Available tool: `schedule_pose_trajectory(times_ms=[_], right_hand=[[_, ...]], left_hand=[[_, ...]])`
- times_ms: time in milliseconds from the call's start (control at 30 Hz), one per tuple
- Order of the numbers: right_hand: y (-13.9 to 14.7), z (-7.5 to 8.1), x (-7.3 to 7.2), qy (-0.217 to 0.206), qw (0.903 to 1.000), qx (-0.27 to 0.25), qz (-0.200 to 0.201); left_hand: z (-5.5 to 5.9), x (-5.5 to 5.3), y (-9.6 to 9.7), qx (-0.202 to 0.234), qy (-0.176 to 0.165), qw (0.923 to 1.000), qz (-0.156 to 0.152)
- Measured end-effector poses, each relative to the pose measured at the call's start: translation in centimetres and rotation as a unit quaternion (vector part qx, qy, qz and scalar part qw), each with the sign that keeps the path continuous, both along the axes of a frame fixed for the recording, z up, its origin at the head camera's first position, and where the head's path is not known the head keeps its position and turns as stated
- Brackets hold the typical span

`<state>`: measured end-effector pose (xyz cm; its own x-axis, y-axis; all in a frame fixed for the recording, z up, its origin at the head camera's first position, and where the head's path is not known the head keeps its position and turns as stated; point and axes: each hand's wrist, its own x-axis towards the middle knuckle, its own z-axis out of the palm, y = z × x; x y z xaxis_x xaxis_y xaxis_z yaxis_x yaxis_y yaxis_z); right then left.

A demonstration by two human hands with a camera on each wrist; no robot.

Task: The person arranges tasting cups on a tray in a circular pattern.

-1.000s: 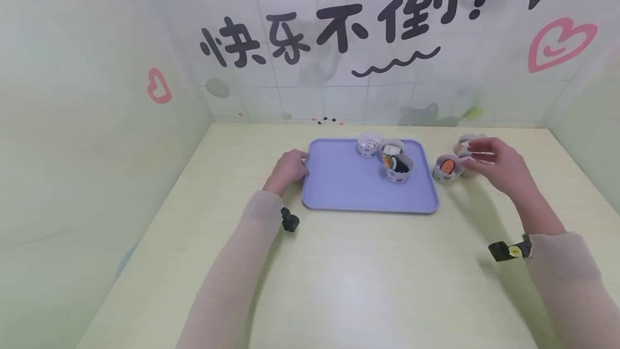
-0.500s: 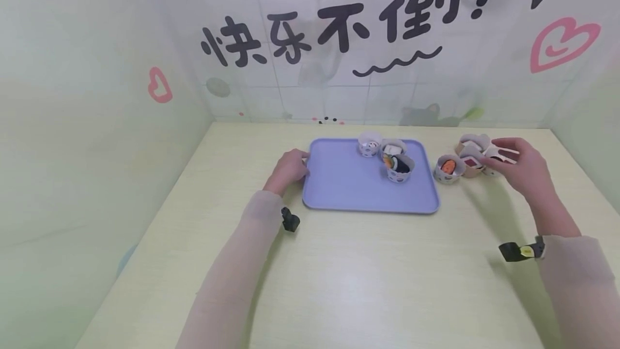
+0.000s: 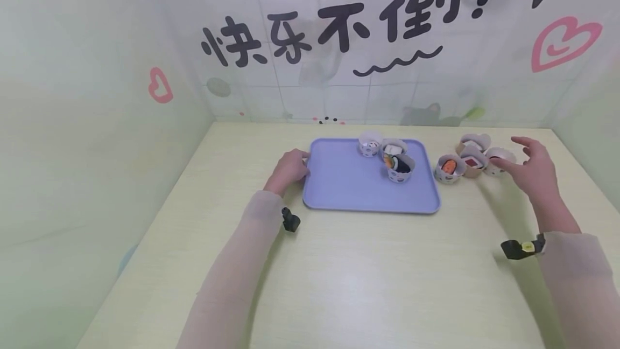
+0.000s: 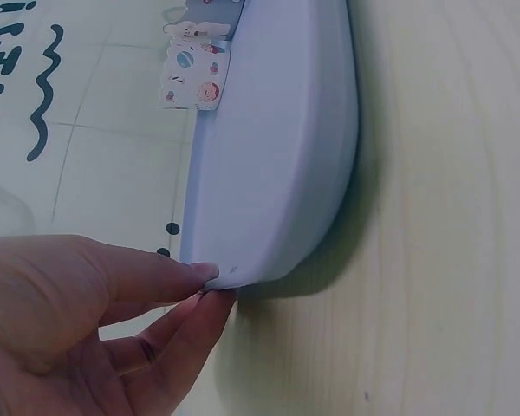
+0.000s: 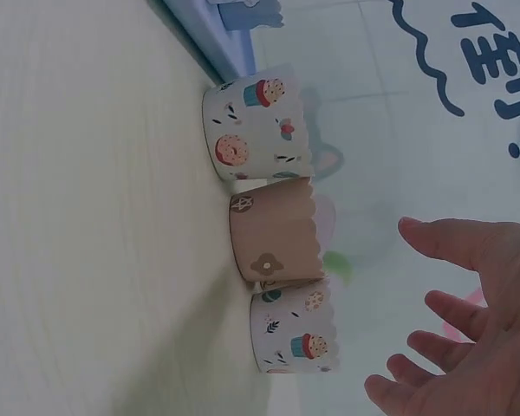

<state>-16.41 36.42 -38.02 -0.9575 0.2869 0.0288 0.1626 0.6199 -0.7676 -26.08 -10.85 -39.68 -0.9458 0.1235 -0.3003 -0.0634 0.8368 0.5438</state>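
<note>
My left hand [image 3: 289,169] pinches the left rim of a lavender tray [image 3: 349,190], thumb on top and fingers underneath in the left wrist view. Three paper baking cups stand on the tray's right half; the front cup [image 3: 399,177] holds a black piece and an orange one. My right hand [image 3: 536,171] is held with fingers spread at the rightmost white paper cup [image 3: 499,161], thumb in front of it in the head view. In the right wrist view a gap shows between that hand and the printed cups.
Right of the tray stands a white cup [image 3: 448,169] with an orange-red piece inside. Beside it is a brown cup [image 3: 472,172] with a white and red piece, another cup [image 3: 473,140] behind. A lettered wall covering [image 3: 324,96] rises behind the table [image 3: 339,273].
My right hand has moved right, from over the middle cups to the rightmost one, and its fingers have spread wider. The left hand and the tray stay put.
</note>
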Motion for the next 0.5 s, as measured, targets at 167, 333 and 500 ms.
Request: schedule_pose_trajectory(times_ms=[167, 333, 500], right_hand=[[0.7, -0.5, -0.4, -0.022, 0.9998, 0.003, -0.001], [1.4, -0.9, -0.7, -0.037, 0.9991, 0.019, 0.001], [2.2, -1.2, -1.2, -0.065, 0.9973, 0.032, 0.011]], left_hand=[[-0.1, 0.0, 0.0, 0.003, 0.003, 1.0, 0.0], [-0.2, -0.1, -0.1, 0.004, 0.004, 1.0, 0.0], [-0.2, -0.1, -0.1, 0.002, 0.001, 1.0, 0.003]])
